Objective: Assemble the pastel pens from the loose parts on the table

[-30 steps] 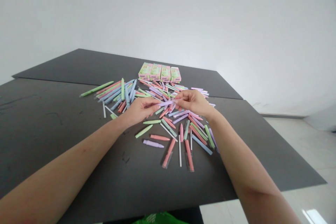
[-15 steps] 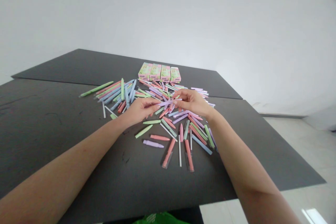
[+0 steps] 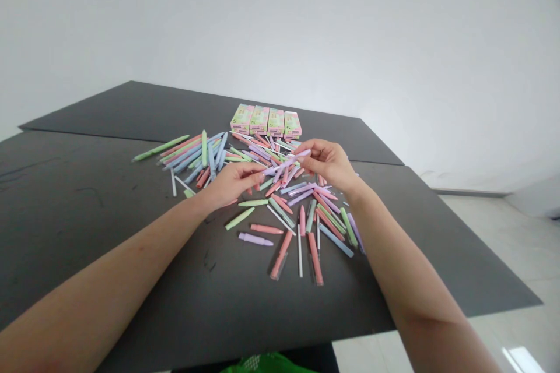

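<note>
Between my hands, above the pile, is a purple pen [image 3: 286, 164], tilted up toward the right. My left hand [image 3: 234, 183] pinches its lower left end between thumb and fingers. My right hand [image 3: 327, 164] has its fingers closed on the upper right end. Beneath and around them spreads a pile of loose pen parts in pink, green, blue and purple, among them a pink barrel [image 3: 266, 229], a purple barrel [image 3: 255, 239] and a white refill [image 3: 300, 252]. My fingers hide part of the pile.
Several small pink-and-green boxes [image 3: 259, 120] stand in a row behind the pile. To the left lies a bundle of whole-looking pens [image 3: 186, 152]. Two pink pieces with clear caps [image 3: 315, 259] lie nearest me on the dark table [image 3: 175, 303]. A pale wall rises behind.
My right hand has moved slightly up and right. The purple pen now tilts more and shows more of its length between my hands. My left hand has barely moved.
</note>
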A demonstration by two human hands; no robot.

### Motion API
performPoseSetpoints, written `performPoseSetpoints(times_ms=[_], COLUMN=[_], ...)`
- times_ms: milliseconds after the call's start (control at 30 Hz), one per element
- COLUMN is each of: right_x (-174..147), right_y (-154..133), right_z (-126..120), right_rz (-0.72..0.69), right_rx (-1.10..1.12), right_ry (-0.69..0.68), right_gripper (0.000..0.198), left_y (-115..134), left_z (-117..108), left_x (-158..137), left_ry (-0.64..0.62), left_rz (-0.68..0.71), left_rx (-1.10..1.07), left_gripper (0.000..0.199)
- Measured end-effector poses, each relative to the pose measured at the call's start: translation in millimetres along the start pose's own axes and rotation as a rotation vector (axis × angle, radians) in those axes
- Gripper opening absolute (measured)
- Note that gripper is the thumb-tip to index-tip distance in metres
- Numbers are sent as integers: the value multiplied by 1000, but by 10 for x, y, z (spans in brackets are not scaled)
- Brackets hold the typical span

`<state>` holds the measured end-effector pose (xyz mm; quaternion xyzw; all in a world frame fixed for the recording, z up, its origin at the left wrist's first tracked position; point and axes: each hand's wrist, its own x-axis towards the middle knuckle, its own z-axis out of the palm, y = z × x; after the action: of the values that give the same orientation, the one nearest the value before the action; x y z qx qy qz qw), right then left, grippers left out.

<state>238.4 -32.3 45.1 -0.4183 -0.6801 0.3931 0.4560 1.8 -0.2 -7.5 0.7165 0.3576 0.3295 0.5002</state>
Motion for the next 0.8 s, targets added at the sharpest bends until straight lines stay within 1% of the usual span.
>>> performPoseSetpoints(times_ms=[200,367,567,667,800], right_x=[-6,19,50,49,49], right_y=[-20,37,87,69,50], right_z=[2,-46,-62,-53,-62], right_rz=[-42,-99,-58,-69,-87], right_rx=[12,87,157,160,209], right_ry=[55,126,186,199,248], right_gripper=[29,25,26,27,25], left_y=[-44,-70,-70,-70,-80], left_z=[-5,-7,-17,-25,-27], left_x=[6,5,1,2,5], left_ry=[-9,-16,-32,-39,-45], left_rz=[6,12,20,7,0], left_rx=[-30,-54,-70,-92,-119], left_gripper=[30,29,28,29,28])
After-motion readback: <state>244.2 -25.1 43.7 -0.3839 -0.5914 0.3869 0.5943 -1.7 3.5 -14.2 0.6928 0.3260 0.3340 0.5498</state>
